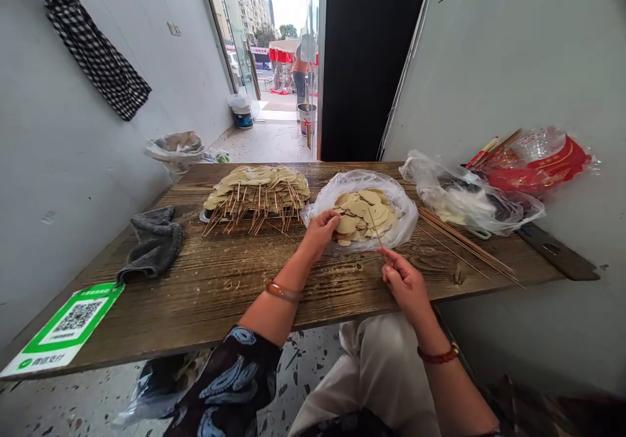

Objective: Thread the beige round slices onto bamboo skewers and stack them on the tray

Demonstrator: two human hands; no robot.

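Note:
My left hand [321, 229] is closed at the near left of the pile, its fingertips pinching the edge of a thin, flat, pale yellow slice [347, 226]. Between the thumb and fingers of my right hand [405, 280] is a thin wooden skewer [375, 227], its tip pointing up over the pile. More round slices [374, 197] are heaped on a clear plastic bag [403, 197] spread on the table. To the left lies a stack of skewered slices [259, 186], their sticks jutting toward me.
The wooden table [244, 280] carries loose skewers [464, 244], plastic bags [445, 192] and a dark flat board [557, 252] at right. On the left are a grey cloth [152, 241] and a green QR-code card [66, 325]. A doorway opens beyond the table.

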